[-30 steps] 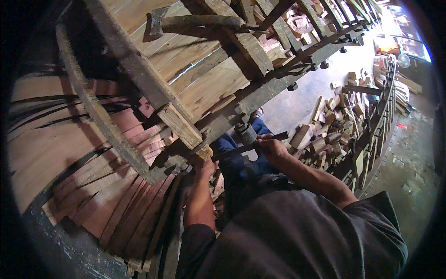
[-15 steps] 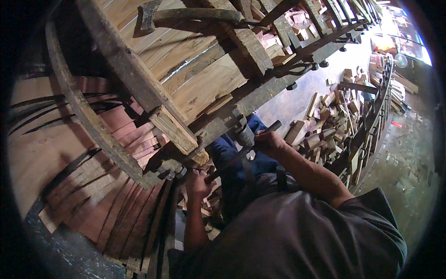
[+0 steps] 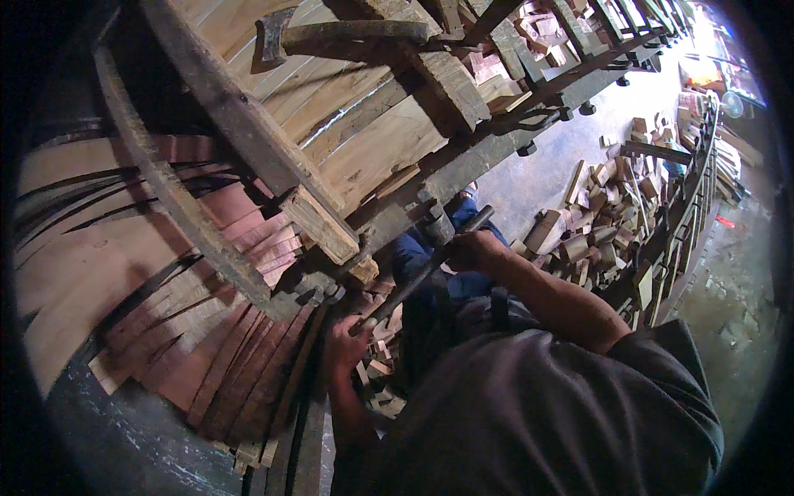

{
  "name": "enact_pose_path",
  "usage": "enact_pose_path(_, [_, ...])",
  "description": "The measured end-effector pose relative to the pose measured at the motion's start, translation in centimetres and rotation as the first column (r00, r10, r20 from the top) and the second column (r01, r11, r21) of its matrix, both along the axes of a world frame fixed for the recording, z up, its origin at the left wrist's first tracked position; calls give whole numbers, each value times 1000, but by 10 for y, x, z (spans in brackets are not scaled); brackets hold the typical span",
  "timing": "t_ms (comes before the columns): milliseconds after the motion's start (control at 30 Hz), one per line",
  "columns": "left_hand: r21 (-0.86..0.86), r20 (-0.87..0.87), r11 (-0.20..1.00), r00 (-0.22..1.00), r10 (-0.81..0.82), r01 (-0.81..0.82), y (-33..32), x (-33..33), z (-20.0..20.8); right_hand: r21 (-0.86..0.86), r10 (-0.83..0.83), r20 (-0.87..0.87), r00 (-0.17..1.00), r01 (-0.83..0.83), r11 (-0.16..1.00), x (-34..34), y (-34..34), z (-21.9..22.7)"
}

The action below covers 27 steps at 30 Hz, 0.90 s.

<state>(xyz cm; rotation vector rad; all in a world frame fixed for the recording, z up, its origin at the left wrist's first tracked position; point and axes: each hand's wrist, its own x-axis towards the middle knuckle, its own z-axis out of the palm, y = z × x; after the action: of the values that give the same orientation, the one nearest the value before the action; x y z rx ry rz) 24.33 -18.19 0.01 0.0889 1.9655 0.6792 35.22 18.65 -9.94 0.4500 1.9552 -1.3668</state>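
My left hand point(image 3: 344, 345) and my right hand point(image 3: 478, 250) both close round a long dark metal T-handle wrench point(image 3: 407, 288). The left grips its lower end; the right holds it near the upper end. Midway along, the wrench's round socket point(image 3: 437, 225) meets the side of a heavy steel clamp rail point(image 3: 395, 221). Wooden boards point(image 3: 385, 145) lie side by side within the clamp frame. Across them rests a hammer point(image 3: 356, 31), and a squared wood block point(image 3: 318, 225) sits against a steel bar at the rail, just beyond my left hand.
Stacked reddish planks point(image 3: 207, 364) fan out at the left, below a curved metal bar point(image 3: 169, 186). A heap of wood offcuts point(image 3: 595, 215) covers the floor at right, beside a long metal rack point(image 3: 686, 198). More scraps point(image 3: 385, 364) lie by my legs.
The lower end of the wrench has swung slightly toward me, and my left hand with it. My right hand keeps its hold. The whole view has shifted a little.
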Motion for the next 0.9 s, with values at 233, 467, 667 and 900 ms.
enact_pose_path(233, [44,-400,982,898,183,-181,-42,47,-47,199,479,-187,858,-444,873,-78,-105,102])
enact_pose_path(467, [195,-91,453,444,892,-870,-9,51,-16,-42,863,-169,476,-878,476,-113,-228,36])
enact_pose_path(667, [451,661,-612,-218,718,-649,23,84,-64,-44,489,-597,636,-635,771,-90,-233,-1])
enact_pose_path(900, [569,651,-584,-117,750,-579,45,89,-39,-128,525,-616,588,-732,669,-113,-197,83])
